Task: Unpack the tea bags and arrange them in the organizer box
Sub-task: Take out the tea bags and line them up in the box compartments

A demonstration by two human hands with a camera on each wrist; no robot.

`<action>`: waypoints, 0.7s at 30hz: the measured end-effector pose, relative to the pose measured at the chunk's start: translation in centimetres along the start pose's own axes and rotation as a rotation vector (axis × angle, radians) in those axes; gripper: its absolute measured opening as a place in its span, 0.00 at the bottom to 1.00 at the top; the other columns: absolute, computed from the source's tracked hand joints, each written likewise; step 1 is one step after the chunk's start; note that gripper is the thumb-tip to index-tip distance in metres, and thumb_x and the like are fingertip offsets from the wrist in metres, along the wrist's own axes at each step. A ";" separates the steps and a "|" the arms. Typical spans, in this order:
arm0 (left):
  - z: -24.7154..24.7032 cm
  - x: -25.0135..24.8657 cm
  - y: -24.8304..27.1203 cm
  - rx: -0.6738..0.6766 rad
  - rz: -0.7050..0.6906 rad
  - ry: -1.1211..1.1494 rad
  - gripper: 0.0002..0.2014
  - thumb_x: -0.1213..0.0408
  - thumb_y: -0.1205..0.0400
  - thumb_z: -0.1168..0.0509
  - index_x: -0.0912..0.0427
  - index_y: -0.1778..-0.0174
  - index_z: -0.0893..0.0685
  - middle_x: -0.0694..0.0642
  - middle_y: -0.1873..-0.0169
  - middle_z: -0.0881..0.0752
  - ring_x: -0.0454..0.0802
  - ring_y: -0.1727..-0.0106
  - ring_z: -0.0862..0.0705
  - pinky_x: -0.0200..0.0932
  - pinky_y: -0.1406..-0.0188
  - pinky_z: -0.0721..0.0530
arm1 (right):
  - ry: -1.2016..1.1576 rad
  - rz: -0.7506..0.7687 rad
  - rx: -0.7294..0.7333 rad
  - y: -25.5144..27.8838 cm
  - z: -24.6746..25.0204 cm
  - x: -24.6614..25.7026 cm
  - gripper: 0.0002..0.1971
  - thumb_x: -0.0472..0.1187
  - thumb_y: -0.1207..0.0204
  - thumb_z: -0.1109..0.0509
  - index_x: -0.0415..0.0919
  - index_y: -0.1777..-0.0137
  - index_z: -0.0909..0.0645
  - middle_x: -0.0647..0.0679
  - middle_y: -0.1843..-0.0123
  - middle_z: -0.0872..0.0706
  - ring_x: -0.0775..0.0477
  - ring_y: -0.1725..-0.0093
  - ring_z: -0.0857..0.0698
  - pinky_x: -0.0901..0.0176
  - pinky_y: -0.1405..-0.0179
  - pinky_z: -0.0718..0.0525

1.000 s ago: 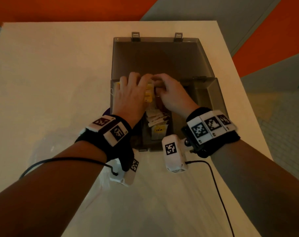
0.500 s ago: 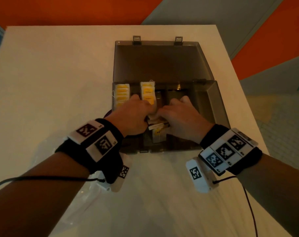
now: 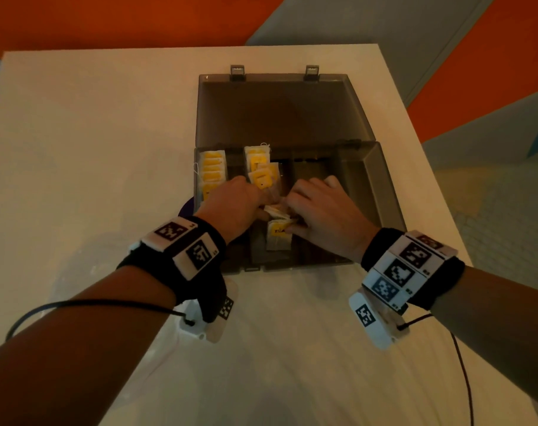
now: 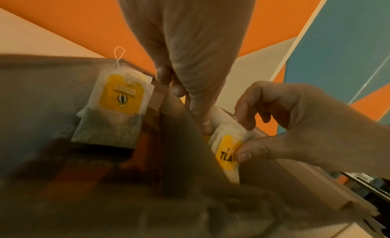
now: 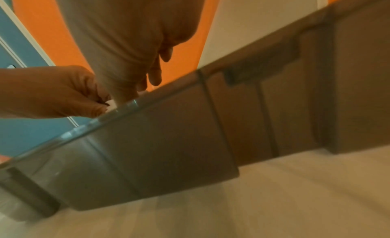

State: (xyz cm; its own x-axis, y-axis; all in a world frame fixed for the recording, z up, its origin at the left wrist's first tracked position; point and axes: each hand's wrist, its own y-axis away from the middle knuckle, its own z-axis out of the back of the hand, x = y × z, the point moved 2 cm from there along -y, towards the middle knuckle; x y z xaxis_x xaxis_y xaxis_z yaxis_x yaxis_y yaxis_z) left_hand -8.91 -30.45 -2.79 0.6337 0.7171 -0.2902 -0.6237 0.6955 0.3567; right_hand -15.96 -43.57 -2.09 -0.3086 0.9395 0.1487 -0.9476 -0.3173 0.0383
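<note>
Two rows of tea bags [image 3: 211, 170] stand filed beyond the left hand [image 3: 237, 204]; both hands, the right hand [image 3: 320, 210] included, pinch a loose bundle [image 3: 278, 233] between them, unsorted; the organizer box [image 3: 381, 186] beyond the right hand looks unfilled.

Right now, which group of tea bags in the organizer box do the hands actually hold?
The loose bunch in the near middle compartment: the right hand pinches its "TEA" tag and the left hand grips it. The two far rows stand untouched.

Dim, warm amber cast in all three views. Head view: sharp at centre, straight edges of the counter [image 3: 77, 149] bow outward toward the corners; soft shadow under both forearms. Left wrist view: foreground box wall [image 4: 126, 200] smeared, out of focus; yellow tag [image 4: 121, 93] legible. Right wrist view: heavy motion blur, small glare streaks along the box rim [image 5: 135, 102].
</note>
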 end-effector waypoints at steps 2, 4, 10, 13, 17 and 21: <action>0.2 0.1 0.0 0.003 0.016 0.047 0.14 0.55 0.20 0.39 0.52 0.41 0.17 0.59 0.47 0.15 0.56 0.46 0.21 0.50 0.47 0.22 | 0.026 -0.001 -0.008 -0.1 -0.3 0.0 0.18 0.49 0.41 0.20 0.42 0.55 0.19 0.44 0.58 0.15 0.41 0.61 0.17 0.54 0.58 0.34; 0.3 0.2 0.0 -0.002 0.023 0.054 0.13 0.53 0.20 0.40 0.52 0.43 0.16 0.59 0.48 0.15 0.56 0.48 0.20 0.50 0.48 0.20 | 0.056 -0.007 -0.010 -0.2 -0.4 0.2 0.15 0.49 0.40 0.22 0.43 0.59 0.18 0.46 0.61 0.14 0.42 0.62 0.18 0.55 0.59 0.41; 0.4 0.5 0.2 -0.149 0.097 -0.048 0.16 0.49 0.22 0.37 0.54 0.45 0.15 0.56 0.44 0.23 0.56 0.43 0.28 0.49 0.44 0.26 | -0.030 -0.094 0.038 -0.3 0.0 -0.3 0.06 0.47 0.31 0.27 0.47 0.57 0.16 0.47 0.46 0.17 0.41 0.44 0.24 0.52 0.51 0.43; 0.6 0.3 0.3 -0.201 0.207 -0.032 0.18 0.48 0.23 0.38 0.54 0.43 0.16 0.58 0.43 0.27 0.60 0.41 0.32 0.52 0.42 0.30 | -0.026 -0.106 0.097 -0.4 0.4 -0.6 0.07 0.50 0.28 0.30 0.51 0.52 0.17 0.51 0.39 0.23 0.45 0.38 0.30 0.54 0.50 0.46; 0.3 0.0 0.2 -0.260 0.266 -0.080 0.17 0.52 0.22 0.40 0.58 0.44 0.18 0.61 0.40 0.28 0.64 0.39 0.31 0.54 0.42 0.29 | -0.055 -0.111 0.138 -0.7 0.6 -0.5 0.07 0.52 0.29 0.30 0.52 0.55 0.17 0.52 0.40 0.24 0.46 0.39 0.32 0.55 0.52 0.48; 0.5 -0.4 0.1 -0.407 0.299 0.023 0.20 0.56 0.24 0.36 0.61 0.39 0.26 0.64 0.37 0.29 0.64 0.39 0.30 0.52 0.44 0.30 | -0.218 -0.172 0.242 -1.1 1.0 -1.0 0.07 0.53 0.31 0.28 0.53 0.62 0.21 0.52 0.40 0.24 0.47 0.40 0.31 0.53 0.48 0.45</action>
State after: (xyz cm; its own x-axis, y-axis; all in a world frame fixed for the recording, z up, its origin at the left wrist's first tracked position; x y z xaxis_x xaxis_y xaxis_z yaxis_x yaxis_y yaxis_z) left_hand -8.98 -30.72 -2.23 0.3928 0.8852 -0.2491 -0.9072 0.4174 0.0530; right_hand -14.58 -44.26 -1.28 -0.0962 0.9404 0.3261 -0.9290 -0.2025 0.3099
